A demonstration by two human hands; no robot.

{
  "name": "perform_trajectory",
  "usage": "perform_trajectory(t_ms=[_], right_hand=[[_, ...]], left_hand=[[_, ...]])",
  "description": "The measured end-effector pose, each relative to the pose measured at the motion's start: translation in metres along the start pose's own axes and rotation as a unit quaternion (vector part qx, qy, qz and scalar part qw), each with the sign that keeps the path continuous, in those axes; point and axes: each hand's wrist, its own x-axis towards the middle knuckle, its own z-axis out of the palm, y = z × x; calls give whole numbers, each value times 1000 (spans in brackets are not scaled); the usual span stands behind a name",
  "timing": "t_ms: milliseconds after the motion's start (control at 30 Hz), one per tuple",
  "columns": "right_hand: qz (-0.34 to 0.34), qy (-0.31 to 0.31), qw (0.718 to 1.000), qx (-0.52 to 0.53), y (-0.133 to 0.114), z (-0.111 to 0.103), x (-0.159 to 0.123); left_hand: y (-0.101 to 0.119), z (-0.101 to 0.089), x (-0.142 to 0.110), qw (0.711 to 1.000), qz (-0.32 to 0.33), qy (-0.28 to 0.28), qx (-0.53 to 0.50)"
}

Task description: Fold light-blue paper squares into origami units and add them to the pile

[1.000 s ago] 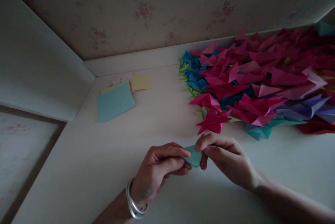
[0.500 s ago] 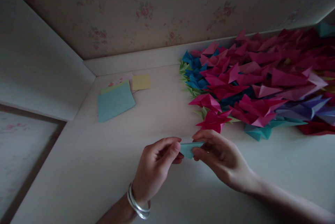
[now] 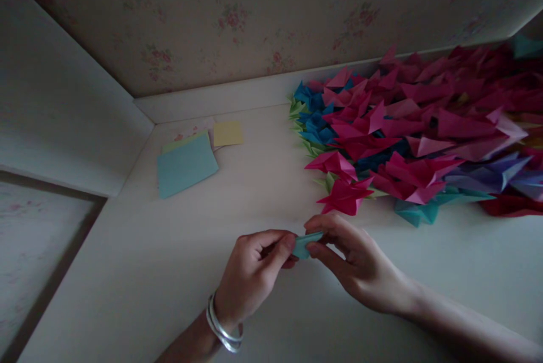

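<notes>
A small piece of folded light-blue paper (image 3: 302, 246) is held between my two hands, just above the white tabletop. My left hand (image 3: 261, 267), with silver bangles on the wrist, pinches its left end between thumb and fingers. At the right end, the thumb and fingertips of my right hand (image 3: 352, 261) grip the paper. Fingers cover both ends, so only the middle and part of the upper edge show. Close beyond my right hand lies a bright pink folded paper flower (image 3: 347, 195).
A large heap of folded paper pieces (image 3: 416, 125), mostly pink, spreads across the right. Light-blue paper sheets (image 3: 186, 165) and a small yellow square (image 3: 228, 133) lie at left on the white tabletop (image 3: 127, 272). A flowered wall (image 3: 254, 18) rises behind.
The folded paper has tilted, its right end now higher, and less of it shows between my hands. My right hand has shifted slightly left, closer to my left hand.
</notes>
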Motion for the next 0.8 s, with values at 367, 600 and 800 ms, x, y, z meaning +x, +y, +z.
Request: perform_trajectory(t_ms=[367,600,800], right_hand=[[35,-38,998,-19,-2,2,2],[104,-66,992,23,-7,1,10],[80,-77,993,-41,-13,-2,12]], left_hand=[[-1,4,-2,972,91,52,209],[-2,11,-5,946,140,58,286],[-3,12,-5,952,120,25,279]])
